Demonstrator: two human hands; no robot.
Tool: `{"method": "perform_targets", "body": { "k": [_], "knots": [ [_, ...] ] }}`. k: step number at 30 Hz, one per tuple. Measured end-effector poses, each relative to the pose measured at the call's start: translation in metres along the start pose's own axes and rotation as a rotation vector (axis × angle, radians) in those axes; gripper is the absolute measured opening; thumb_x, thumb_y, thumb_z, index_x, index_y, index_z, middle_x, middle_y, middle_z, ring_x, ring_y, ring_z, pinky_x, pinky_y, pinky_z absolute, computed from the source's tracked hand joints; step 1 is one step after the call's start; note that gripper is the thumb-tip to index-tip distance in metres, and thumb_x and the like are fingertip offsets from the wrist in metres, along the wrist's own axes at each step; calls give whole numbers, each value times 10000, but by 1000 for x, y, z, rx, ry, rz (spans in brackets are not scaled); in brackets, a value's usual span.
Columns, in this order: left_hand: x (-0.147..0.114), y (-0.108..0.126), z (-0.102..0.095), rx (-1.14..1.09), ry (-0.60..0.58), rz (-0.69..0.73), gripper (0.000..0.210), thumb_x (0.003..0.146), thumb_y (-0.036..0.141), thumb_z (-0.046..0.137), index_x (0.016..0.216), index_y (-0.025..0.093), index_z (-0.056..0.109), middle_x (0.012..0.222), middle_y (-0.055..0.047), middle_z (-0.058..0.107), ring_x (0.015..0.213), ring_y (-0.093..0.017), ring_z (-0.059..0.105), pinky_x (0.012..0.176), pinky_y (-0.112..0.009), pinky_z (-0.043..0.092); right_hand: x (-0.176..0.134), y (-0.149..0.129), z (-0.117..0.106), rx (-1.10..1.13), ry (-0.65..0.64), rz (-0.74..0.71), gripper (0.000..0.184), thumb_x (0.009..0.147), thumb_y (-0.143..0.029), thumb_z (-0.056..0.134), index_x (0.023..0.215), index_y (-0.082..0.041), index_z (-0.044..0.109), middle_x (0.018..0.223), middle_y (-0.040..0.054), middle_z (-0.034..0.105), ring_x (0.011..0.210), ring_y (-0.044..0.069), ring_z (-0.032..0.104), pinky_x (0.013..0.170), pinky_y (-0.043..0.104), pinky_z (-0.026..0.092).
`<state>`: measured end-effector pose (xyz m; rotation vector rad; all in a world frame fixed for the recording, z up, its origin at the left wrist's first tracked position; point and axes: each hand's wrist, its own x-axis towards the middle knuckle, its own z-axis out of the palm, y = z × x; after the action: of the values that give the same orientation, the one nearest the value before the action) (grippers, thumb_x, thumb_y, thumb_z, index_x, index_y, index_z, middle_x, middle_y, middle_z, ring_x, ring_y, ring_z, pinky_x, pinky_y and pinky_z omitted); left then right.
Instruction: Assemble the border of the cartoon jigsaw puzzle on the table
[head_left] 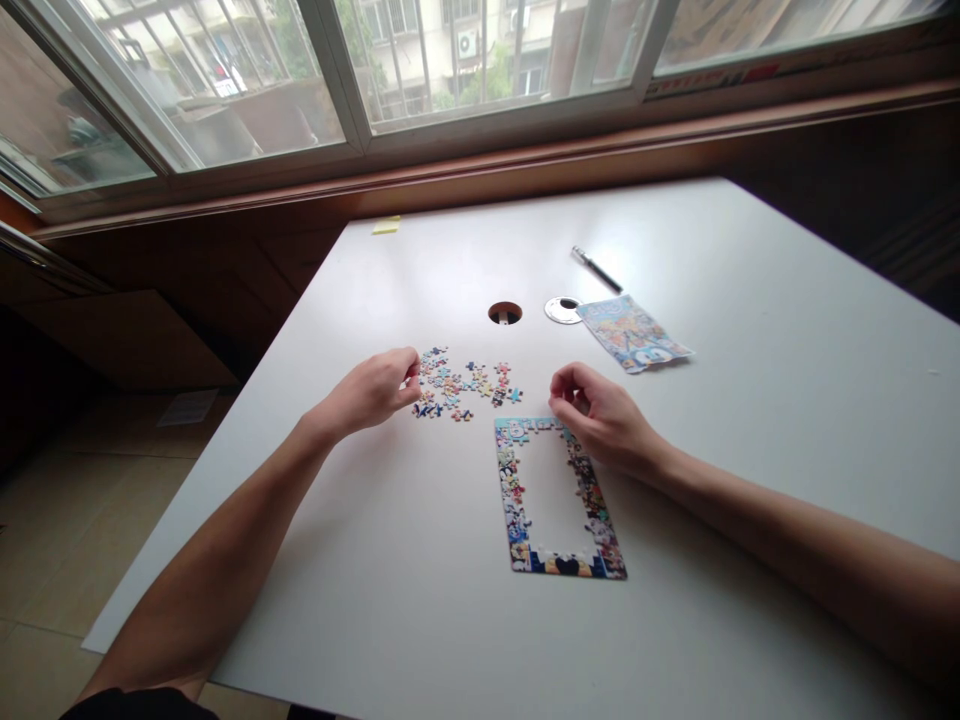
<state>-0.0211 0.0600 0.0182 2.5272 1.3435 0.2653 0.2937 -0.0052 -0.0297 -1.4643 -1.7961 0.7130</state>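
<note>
Loose jigsaw puzzle pieces (450,385) lie scattered in a heap on the white table (375,560). At the heap's left edge is my left hand (386,385), its fingers curled and pinched; whatever is between them is hidden. My right hand (600,410) is closed too, thumb against the fingers, with nothing plainly visible in its grip. It hovers by the top right corner of the puzzle frame (512,500), a joined border of colourful pieces around a bare white middle. The hand covers part of that corner.
Behind my right hand lies a creased picture sheet (634,333), close to a round grommet cover (561,310) and a pen (596,269). A round cable hole (505,313) opens in the tabletop. Yellow tape (386,226) marks the far edge, below the window (487,60).
</note>
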Motion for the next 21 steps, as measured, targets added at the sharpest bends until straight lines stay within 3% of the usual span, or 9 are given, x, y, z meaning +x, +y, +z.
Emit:
{"method": "perform_targets", "body": {
  "k": [21],
  "knots": [
    [2, -4, 3, -44, -23, -2, 99, 807, 165, 492, 780, 210, 408, 733, 16, 512, 656, -145, 443, 604, -270, 337, 0, 1, 0, -3, -6, 11, 42, 843, -244, 561, 859, -223, 528, 706, -25, 520, 598, 128, 459, 587, 291, 393]
  ]
}}
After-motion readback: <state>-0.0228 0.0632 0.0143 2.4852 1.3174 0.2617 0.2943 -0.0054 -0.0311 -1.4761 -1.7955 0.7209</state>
